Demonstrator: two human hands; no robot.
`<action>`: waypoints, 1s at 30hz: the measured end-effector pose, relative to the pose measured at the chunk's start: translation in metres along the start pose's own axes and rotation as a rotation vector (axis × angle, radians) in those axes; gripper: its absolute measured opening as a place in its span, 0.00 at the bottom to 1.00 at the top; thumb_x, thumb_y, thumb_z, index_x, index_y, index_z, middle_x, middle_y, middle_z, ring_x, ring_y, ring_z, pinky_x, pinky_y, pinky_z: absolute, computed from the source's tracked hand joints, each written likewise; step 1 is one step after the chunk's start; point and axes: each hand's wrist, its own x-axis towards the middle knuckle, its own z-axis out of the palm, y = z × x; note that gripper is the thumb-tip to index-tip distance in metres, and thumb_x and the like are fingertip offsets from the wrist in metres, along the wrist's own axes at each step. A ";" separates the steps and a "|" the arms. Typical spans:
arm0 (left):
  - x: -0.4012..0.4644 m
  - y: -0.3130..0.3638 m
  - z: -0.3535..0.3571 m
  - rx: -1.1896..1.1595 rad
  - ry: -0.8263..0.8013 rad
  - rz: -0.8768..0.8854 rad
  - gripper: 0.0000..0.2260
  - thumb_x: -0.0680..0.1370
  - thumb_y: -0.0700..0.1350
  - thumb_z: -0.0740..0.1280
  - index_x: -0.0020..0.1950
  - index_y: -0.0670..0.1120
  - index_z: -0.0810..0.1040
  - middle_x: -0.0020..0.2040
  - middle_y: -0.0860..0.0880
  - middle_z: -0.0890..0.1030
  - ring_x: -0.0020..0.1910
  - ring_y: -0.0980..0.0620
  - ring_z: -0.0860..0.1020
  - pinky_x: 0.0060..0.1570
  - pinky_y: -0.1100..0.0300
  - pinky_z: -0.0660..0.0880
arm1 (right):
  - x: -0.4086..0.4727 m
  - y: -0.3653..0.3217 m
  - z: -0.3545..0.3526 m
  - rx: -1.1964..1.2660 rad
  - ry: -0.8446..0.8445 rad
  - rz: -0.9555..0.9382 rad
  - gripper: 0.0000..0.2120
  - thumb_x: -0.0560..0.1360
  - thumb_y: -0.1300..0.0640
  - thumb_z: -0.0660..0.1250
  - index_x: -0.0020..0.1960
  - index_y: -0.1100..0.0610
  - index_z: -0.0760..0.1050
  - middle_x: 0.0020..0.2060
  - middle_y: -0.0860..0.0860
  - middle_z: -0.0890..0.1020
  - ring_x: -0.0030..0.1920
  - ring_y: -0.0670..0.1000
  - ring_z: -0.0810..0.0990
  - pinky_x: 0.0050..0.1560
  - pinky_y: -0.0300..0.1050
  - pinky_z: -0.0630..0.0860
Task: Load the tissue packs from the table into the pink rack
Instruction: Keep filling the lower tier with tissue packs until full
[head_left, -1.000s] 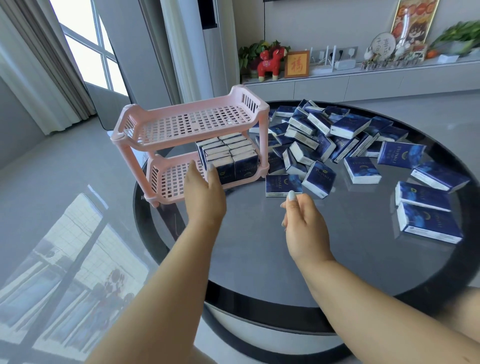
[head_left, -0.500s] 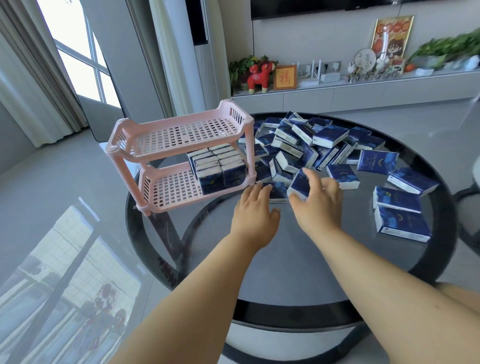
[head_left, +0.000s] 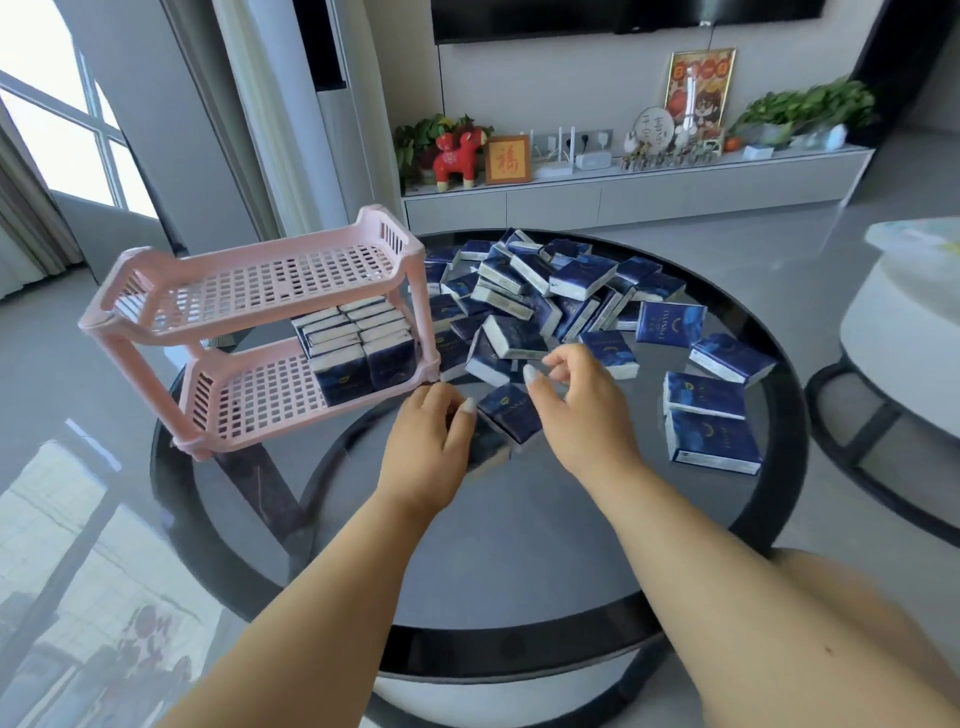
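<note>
**Both hands have moved to the pile**

A second ago the left hand (head_left: 426, 441) was at the pink rack (head_left: 260, 332). Now it curls round a blue tissue pack (head_left: 506, 415) on the glass table (head_left: 519, 545), at 4 o'clock from the rack. The right hand (head_left: 582, 405) has come in too and hovers over the pack, fingers bent and apart, holding nothing. Some packs already stand on the bottom shelf. A big heap (head_left: 545, 291) waits at 3 o'clock from the rack, so lots remain.

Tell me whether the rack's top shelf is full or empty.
Empty: the pink rack's top shelf shows bare grid, while tissue packs stand on the lower shelf only.
</note>
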 end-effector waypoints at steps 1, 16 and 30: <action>-0.001 0.001 -0.001 -0.010 0.003 0.003 0.08 0.81 0.48 0.59 0.47 0.45 0.74 0.47 0.50 0.74 0.47 0.51 0.71 0.45 0.58 0.65 | 0.004 0.005 -0.013 -0.105 0.116 -0.008 0.14 0.76 0.47 0.63 0.55 0.55 0.72 0.48 0.50 0.77 0.51 0.54 0.75 0.54 0.50 0.68; -0.001 0.002 0.000 -0.008 -0.015 -0.049 0.09 0.81 0.50 0.59 0.54 0.48 0.76 0.52 0.52 0.77 0.52 0.52 0.74 0.50 0.58 0.68 | -0.003 0.022 -0.032 -0.159 -0.326 0.062 0.19 0.79 0.42 0.52 0.52 0.53 0.76 0.55 0.51 0.75 0.57 0.54 0.73 0.55 0.46 0.68; 0.000 0.008 -0.007 -0.176 -0.116 -0.077 0.18 0.76 0.58 0.55 0.54 0.52 0.79 0.48 0.62 0.78 0.51 0.55 0.75 0.49 0.66 0.69 | 0.057 0.076 -0.048 -0.585 -0.104 0.292 0.25 0.79 0.39 0.46 0.60 0.52 0.74 0.60 0.57 0.73 0.61 0.59 0.69 0.61 0.53 0.63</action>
